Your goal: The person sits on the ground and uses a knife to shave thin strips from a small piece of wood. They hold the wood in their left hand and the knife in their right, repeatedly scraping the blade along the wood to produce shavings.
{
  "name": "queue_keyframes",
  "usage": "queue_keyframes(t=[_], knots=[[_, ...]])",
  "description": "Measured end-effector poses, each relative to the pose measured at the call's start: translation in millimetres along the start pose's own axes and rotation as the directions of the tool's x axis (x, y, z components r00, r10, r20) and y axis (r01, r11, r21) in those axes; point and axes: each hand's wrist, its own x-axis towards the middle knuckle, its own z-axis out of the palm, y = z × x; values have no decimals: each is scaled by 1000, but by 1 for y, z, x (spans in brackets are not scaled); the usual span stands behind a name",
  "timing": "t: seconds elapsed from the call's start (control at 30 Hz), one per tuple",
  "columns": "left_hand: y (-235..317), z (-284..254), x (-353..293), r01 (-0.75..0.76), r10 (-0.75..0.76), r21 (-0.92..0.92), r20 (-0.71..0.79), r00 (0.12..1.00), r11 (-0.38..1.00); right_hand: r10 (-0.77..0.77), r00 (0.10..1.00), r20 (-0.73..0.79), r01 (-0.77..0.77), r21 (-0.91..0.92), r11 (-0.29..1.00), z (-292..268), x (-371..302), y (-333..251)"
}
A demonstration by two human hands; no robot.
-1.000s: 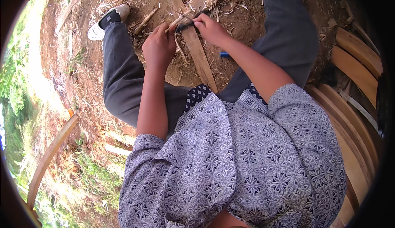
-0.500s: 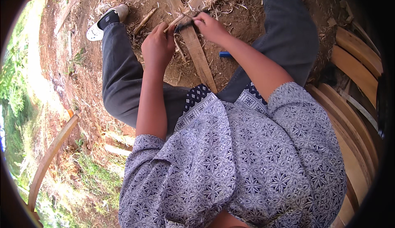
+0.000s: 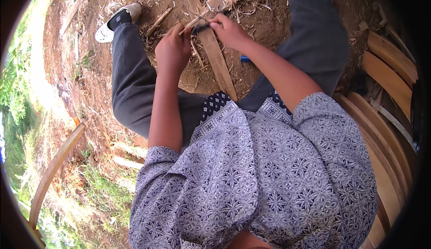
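- Beside the left edge of the plank (image 3: 217, 58), the left hand (image 3: 174, 49) is closed round the lower end of a pale wooden strip (image 3: 192, 24).
- Just past the plank's right edge, the right hand (image 3: 229, 32) has its fingers drawn together, apparently pinching a thin piece (image 3: 204, 19) against the strip; it is too small to tell blade from wood.
- Across the plank, between both hands, lies a dark object (image 3: 203, 27), with the strip slanting above it.
- Beyond the hands, a flat wood block (image 3: 218, 0) rests by the plank's right edge, shavings (image 3: 232, 0) scattered around it on the earthen ground (image 3: 269, 30).
- Near the right forearm lies a blue object (image 3: 244, 59).
- Along the ground's right side, curved boards (image 3: 387, 68) lie together.
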Motion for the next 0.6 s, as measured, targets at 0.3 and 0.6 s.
queue_keyframes(t=[0.3, 0.6], knots=[[-4, 0, 0, -3, 2, 46, 10, 1000, 999, -48, 999, 6, 48, 10, 999, 0, 9, 13], [-4, 0, 4, 32, -33, 40, 24, 999, 999, -237, 970, -52, 241, 95, 966, 18, 9, 5]])
